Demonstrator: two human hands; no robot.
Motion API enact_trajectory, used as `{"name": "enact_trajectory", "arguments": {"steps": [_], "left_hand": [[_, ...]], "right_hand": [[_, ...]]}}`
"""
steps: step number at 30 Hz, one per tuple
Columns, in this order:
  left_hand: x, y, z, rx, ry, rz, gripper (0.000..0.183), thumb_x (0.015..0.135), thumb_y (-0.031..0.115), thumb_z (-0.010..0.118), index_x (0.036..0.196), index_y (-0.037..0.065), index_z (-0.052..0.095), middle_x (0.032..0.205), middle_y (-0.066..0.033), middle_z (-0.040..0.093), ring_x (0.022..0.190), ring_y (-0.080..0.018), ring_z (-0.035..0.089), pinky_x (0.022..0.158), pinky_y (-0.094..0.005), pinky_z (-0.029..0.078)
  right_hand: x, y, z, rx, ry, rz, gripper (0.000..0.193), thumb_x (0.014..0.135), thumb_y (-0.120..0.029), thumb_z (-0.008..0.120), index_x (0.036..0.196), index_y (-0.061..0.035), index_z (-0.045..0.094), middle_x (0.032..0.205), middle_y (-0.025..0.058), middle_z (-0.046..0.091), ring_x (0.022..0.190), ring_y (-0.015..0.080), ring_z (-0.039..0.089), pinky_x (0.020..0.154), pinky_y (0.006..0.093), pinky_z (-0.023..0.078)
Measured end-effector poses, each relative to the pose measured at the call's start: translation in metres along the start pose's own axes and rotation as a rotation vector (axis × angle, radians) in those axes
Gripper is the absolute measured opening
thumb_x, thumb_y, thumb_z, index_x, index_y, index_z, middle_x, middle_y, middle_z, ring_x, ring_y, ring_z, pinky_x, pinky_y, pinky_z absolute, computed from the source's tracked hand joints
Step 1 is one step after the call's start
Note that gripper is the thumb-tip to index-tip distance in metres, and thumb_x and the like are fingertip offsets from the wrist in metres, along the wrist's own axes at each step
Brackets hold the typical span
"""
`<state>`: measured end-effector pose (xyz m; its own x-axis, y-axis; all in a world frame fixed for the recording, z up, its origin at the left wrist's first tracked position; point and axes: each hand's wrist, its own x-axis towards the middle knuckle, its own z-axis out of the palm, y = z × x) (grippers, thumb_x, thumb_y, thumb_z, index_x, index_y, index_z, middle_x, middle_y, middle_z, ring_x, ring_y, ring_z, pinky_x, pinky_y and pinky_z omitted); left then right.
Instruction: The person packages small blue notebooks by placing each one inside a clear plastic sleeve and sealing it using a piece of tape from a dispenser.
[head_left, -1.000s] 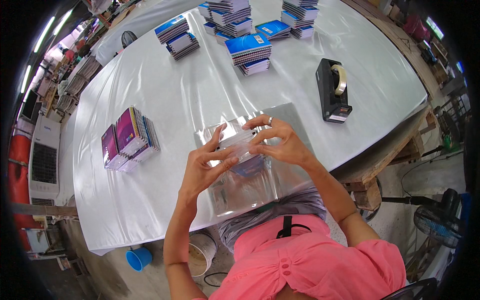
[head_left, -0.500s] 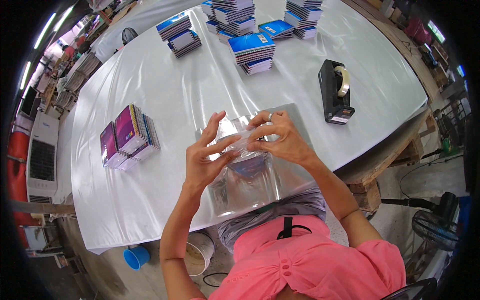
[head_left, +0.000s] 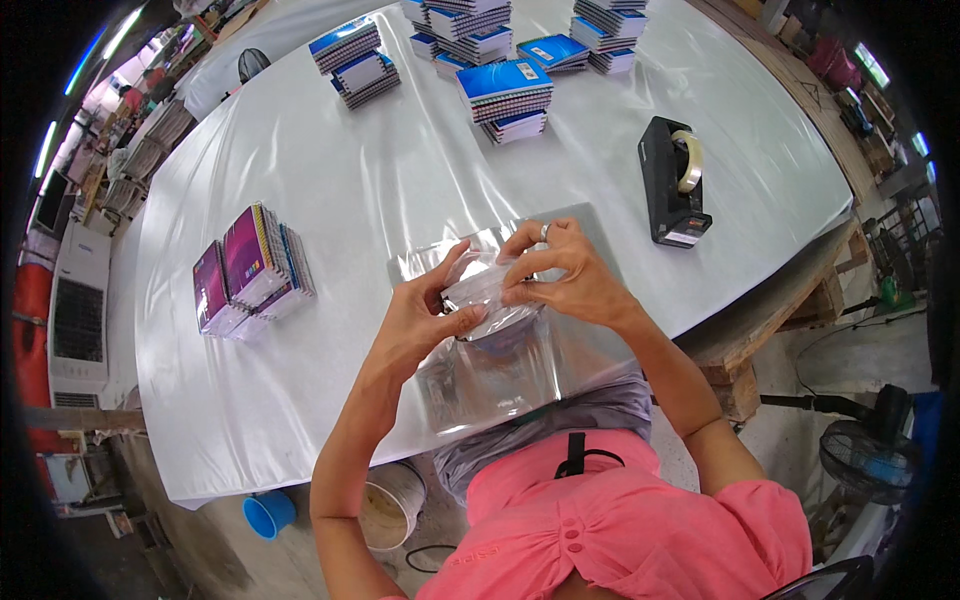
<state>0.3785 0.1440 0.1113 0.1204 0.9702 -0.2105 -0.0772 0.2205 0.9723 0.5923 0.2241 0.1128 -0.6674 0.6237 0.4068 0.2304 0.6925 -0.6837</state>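
Between my hands is a crinkled clear plastic wrapper around a small bundle. Dark edges show under the film, but its contents are mostly hidden. My left hand grips the near left side, thumb on top and fingers curled behind. On the right, my right hand, with a ring on one finger, pinches the film between thumb and fingertips. Below both hands lies a pile of shiny clear plastic sheets at the table's near edge, on a grey board.
Left on the white-covered table are purple spiral notebooks. Stacks of blue spiral notebooks stand at the far side. A black tape dispenser is at right. On the floor are a blue bucket, a white bucket and a fan.
My left fingers, spread over the film before, have curled in around the bundle's left side. The right hand still pinches the plastic and has barely shifted.
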Motion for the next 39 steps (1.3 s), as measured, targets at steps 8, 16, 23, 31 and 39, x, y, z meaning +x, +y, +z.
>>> {"name": "enact_trajectory", "arguments": {"steps": [8, 16, 23, 31, 39], "left_hand": [[0.007, 0.007, -0.014, 0.11, -0.069, -0.111, 0.054, 0.078, 0.016, 0.077, 0.122, -0.01, 0.059, 0.129, -0.0132, 0.057, 0.104, -0.0183, 0.058, 0.083, -0.0302, 0.048], [0.014, -0.001, -0.019, 0.07, -0.083, -0.107, 0.046, 0.077, 0.026, 0.079, 0.11, -0.005, 0.068, 0.087, -0.0047, 0.067, 0.081, -0.0115, 0.058, 0.076, -0.0274, 0.044], [0.009, 0.01, -0.015, 0.075, -0.08, -0.118, 0.044, 0.077, 0.025, 0.079, 0.104, -0.008, 0.069, 0.086, -0.0067, 0.068, 0.08, -0.0136, 0.06, 0.076, -0.0277, 0.044], [0.006, 0.019, -0.008, 0.166, -0.107, -0.049, 0.039, 0.083, 0.013, 0.071, 0.119, 0.0, 0.065, 0.114, -0.0116, 0.068, 0.116, -0.0163, 0.056, 0.098, -0.0306, 0.043], [-0.004, 0.023, -0.006, 1.133, -0.11, 0.32, 0.052, 0.082, 0.032, 0.07, 0.131, 0.018, 0.058, 0.146, -0.0018, 0.045, 0.141, -0.0402, 0.025, 0.112, -0.0598, 0.024]], "right_hand": [[0.009, 0.0, -0.001, 0.044, -0.029, 0.052, 0.022, 0.068, -0.022, 0.083, 0.083, -0.0128, 0.07, 0.095, -0.0013, 0.066, 0.097, 0.014, 0.059, 0.089, 0.0319, 0.033], [0.024, 0.017, -0.001, 0.464, -0.195, 0.352, 0.032, 0.062, -0.009, 0.084, 0.091, -0.0064, 0.073, 0.088, -0.0004, 0.066, 0.088, 0.0108, 0.059, 0.076, 0.0257, 0.041], [0.027, 0.013, 0.004, 0.825, -0.197, 0.512, 0.029, 0.06, -0.003, 0.079, 0.09, -0.0046, 0.076, 0.087, 0.005, 0.068, 0.089, 0.0161, 0.058, 0.082, 0.0277, 0.044], [0.019, 0.018, 0.013, 0.988, -0.135, 0.434, 0.026, 0.062, 0.007, 0.073, 0.084, -0.005, 0.077, 0.089, 0.0009, 0.056, 0.085, 0.0119, 0.056, 0.068, 0.0234, 0.046], [0.015, 0.012, 0.012, 0.864, -0.127, 0.339, 0.028, 0.059, 0.01, 0.07, 0.081, -0.0053, 0.076, 0.088, 0.0005, 0.053, 0.095, 0.0134, 0.054, 0.08, 0.025, 0.045]]}}
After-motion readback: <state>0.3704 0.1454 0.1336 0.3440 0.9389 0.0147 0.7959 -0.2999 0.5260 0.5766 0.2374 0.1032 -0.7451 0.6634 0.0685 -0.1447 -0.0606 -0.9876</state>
